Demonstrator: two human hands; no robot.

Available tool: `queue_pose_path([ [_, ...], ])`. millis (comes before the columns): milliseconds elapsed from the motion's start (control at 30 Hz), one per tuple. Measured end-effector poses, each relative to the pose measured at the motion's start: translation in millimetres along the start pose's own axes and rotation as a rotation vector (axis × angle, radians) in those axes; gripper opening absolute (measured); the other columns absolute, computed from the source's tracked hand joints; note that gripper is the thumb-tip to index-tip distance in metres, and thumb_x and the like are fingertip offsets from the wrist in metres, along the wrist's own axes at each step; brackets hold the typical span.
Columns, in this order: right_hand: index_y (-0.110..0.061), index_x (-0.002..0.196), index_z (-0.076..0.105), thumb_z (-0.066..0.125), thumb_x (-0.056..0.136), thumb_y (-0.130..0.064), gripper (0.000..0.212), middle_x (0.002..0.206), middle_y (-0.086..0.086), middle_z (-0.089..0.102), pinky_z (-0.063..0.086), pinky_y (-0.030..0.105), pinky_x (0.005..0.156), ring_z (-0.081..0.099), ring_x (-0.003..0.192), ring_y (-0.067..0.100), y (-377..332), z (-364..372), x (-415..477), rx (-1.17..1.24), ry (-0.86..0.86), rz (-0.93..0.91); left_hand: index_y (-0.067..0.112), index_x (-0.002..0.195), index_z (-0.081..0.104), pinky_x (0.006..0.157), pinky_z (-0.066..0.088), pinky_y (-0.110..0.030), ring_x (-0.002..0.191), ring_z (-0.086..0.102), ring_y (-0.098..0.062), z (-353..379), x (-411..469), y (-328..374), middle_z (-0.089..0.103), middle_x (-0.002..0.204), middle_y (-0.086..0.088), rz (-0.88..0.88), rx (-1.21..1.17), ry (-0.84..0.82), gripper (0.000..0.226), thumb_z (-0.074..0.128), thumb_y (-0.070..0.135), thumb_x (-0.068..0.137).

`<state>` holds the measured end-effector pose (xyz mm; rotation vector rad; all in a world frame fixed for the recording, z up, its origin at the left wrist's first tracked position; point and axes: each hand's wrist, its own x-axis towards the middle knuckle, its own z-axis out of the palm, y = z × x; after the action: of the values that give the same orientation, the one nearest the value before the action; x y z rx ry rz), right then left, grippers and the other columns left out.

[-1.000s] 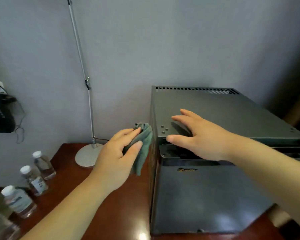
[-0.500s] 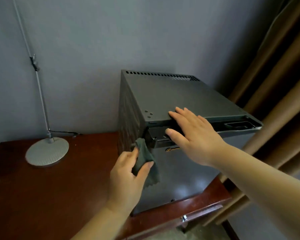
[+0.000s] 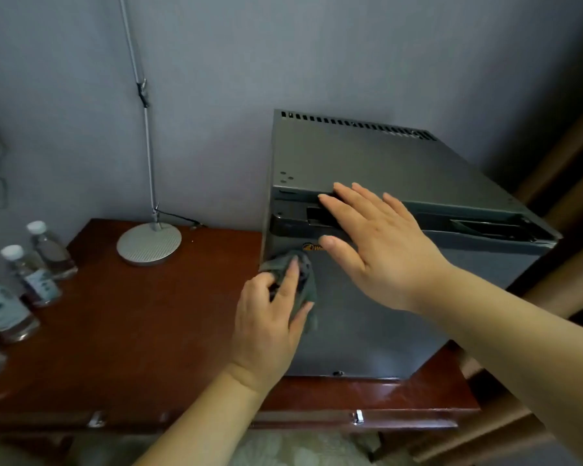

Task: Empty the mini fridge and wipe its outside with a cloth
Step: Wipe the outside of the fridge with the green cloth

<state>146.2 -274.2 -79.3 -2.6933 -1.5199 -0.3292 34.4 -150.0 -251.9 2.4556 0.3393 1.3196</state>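
Presently, the mini fridge (image 3: pixel 377 163) stands on the right part of the dark red-brown wooden table (image 3: pixel 132 331), its back toward the grey wall (image 3: pixel 283 45), its door shut. A row of vent slots runs along the rear edge of its top.

The left hand (image 3: pixel 266 327) is clamped on a bunched grey-green cloth (image 3: pixel 302 277), fingers curled around it, and presses it against the upper left corner of the fridge door, just below the dark recessed handle strip and beside a small orange logo that is partly hidden.

The right hand (image 3: pixel 381 247) lies flat and spread, fingers apart, holding nothing. Its fingertips reach the front edge of the fridge top and cover part of the handle recess; the thumb points left across the top of the door. The 2 hands are near each other but not touching.

On the table left of the fridge sits the round silver base of a lamp (image 3: pixel 148 243), its thin pole rising along the wall. At the far left edge stand at least 3 water bottles (image 3: pixel 31 274) with white caps; a further bottle may be cut off by the frame. Brown curtains (image 3: pixel 572 183) hang at the right.
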Motion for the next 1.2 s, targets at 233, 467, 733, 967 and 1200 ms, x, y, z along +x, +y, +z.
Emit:
queue_pose_path([
  [233,-0.029,0.161,0.012,0.022,0.097,-0.068,0.075,0.169,-0.001,0.011,0.009,0.045,0.126,0.003,0.156,0.021,16,11,-15,-0.09,0.065,-0.118,0.02,0.149,0.038,0.078,0.049,-0.049,0.106,0.048,-0.034,33,-42,-8,0.042,0.114,-0.015,-0.062,0.415,0.002,0.059,0.048,0.046,0.096],
  [467,-0.019,0.159,0.027,0.05,0.095,-0.06,0.079,0.168,0.011,0.014,0.013,0.055,0.123,0.005,0.156,0.032,-5,47,-38,-0.119,0.307,-0.309,0.006,0.141,0.044,0.086,0.053,-0.047,0.108,0.057,-0.033,46,-75,-24,0.06,0.122,-0.013,-0.568,0.169,-0.195,0.064,0.04,0.054,0.099],
  [733,-0.02,0.159,0.023,0.062,0.09,-0.056,0.087,0.167,0.012,0.012,0.014,0.058,0.122,0.007,0.155,0.037,-8,111,-46,-0.214,0.434,-0.3,0.016,0.157,0.027,0.096,0.051,-0.041,0.123,0.052,-0.025,65,-98,-54,0.048,0.137,-0.004,-0.679,-0.028,-0.381,0.069,0.057,0.037,0.099],
  [967,-0.022,0.161,0.019,0.063,0.088,-0.058,0.093,0.169,0.009,0.005,0.008,0.055,0.124,0.002,0.156,0.033,-11,181,-57,-0.349,0.313,-0.389,0.015,0.156,0.032,0.108,0.043,-0.037,0.135,0.045,-0.022,90,-138,-86,0.047,0.148,-0.001,-0.739,0.008,-0.53,0.073,0.065,0.037,0.094],
  [1200,-0.02,0.161,0.018,0.06,0.09,-0.058,0.09,0.169,0.008,0.001,0.005,0.051,0.125,-0.001,0.156,0.031,-7,220,-60,-0.447,0.23,-0.448,0.028,0.129,0.055,0.091,0.053,-0.038,0.113,0.059,-0.02,105,-165,-104,0.061,0.119,0.006,-0.751,0.007,-0.592,0.048,0.074,0.034,0.086],
])
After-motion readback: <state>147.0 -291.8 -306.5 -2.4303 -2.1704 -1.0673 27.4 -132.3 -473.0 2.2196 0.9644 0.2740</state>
